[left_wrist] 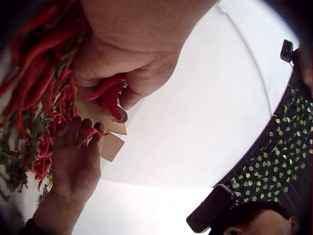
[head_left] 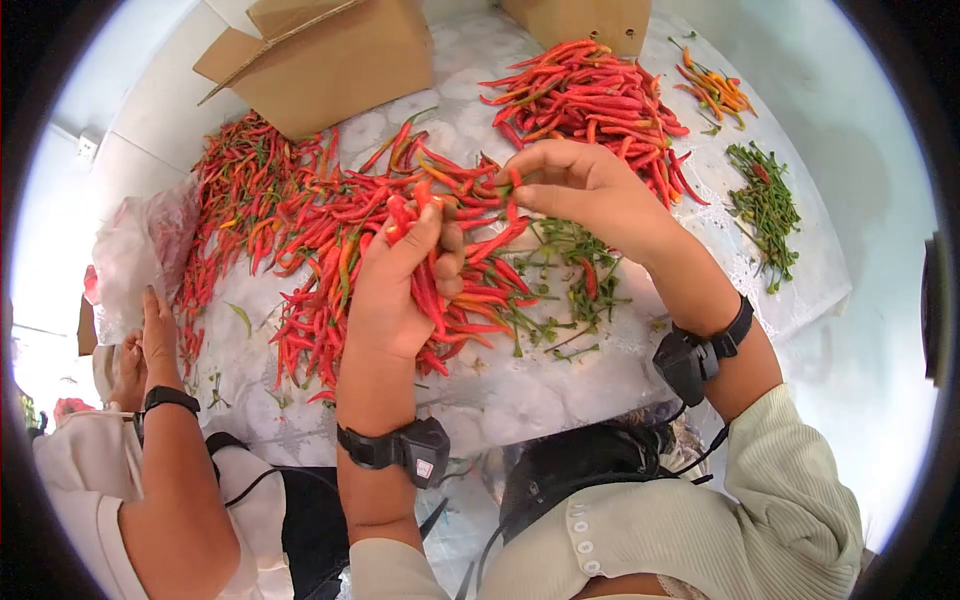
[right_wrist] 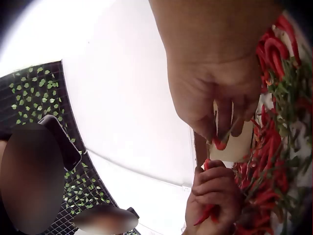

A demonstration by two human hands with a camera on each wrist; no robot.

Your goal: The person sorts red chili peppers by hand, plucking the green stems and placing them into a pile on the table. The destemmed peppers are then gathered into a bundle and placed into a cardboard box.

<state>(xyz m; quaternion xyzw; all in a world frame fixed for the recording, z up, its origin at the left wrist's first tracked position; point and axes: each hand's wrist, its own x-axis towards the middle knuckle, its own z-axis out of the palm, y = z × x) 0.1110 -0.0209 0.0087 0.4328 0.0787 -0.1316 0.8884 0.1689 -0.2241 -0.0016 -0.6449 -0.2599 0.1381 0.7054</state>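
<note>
My left hand grips a few red chili peppers, their ends showing above the thumb. In the left wrist view red chilies stick out from the curled fingers. To its right, my right hand pinches one red chili between thumb and fingertips, with a thin green stem beside the fingers in the right wrist view. Both hands are over a loose heap of red chilies with green stems on. Picked-off green stems lie just below the right hand.
Another pile of red chilies lies at the back right, near orange chilies and a stem pile. Cardboard boxes stand at the back. At left, another person's hand touches a plastic bag on the cloth-covered table.
</note>
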